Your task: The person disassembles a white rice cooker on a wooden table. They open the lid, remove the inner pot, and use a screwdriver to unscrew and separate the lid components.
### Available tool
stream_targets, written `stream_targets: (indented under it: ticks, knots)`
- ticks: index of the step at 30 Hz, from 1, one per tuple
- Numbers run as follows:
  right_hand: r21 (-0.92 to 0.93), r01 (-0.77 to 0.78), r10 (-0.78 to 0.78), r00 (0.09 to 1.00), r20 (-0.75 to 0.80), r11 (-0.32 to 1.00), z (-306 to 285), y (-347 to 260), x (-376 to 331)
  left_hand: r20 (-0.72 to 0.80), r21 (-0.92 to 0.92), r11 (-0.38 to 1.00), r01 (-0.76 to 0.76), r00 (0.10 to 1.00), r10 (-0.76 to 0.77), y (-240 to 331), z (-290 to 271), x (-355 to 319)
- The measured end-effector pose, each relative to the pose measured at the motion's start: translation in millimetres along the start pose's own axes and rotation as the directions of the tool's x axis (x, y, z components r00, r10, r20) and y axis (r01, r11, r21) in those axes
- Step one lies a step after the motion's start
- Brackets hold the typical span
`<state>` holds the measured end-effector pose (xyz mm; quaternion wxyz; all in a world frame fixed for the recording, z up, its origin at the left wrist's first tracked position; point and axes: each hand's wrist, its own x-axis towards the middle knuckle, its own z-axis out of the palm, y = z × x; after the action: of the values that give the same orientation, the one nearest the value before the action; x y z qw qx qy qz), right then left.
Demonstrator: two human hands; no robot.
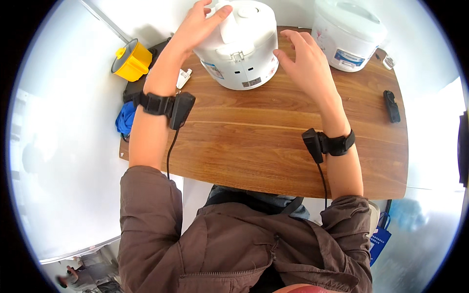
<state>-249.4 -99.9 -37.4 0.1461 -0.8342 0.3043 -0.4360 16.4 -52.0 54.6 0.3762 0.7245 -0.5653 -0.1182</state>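
A white rice cooker stands near the far edge of the wooden table, its hinge-like latch piece and two small dark slots facing me. My left hand is at its upper left, fingers spread and thumb stretched toward the white handle. Whether that thumb touches the handle, I cannot tell. On the cooker's right side, my right hand is raised with its fingers curved and apart, close to the cooker's wall, holding nothing. Black straps with small black devices sit on both my forearms.
A second white rice cooker stands at the back right. A yellow container with a dark lid is at the back left, above a blue cloth or bag. A small white part and a black object lie on the table.
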Motion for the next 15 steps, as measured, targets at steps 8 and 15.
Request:
stream_targets:
  ticks: [8, 15]
  knots:
    - [0.014, 0.012, -0.012, 1.000, 0.001, 1.000, -3, -3, 2, 0.028, 0.063, 0.988, 0.138, 0.990, -0.140, 9, 9, 41]
    - [0.036, 0.064, -0.065, 0.998, 0.012, 0.997, 4, -6, 1, -0.095, -0.221, 0.975, 0.002, 0.995, -0.023, -26, 26, 50]
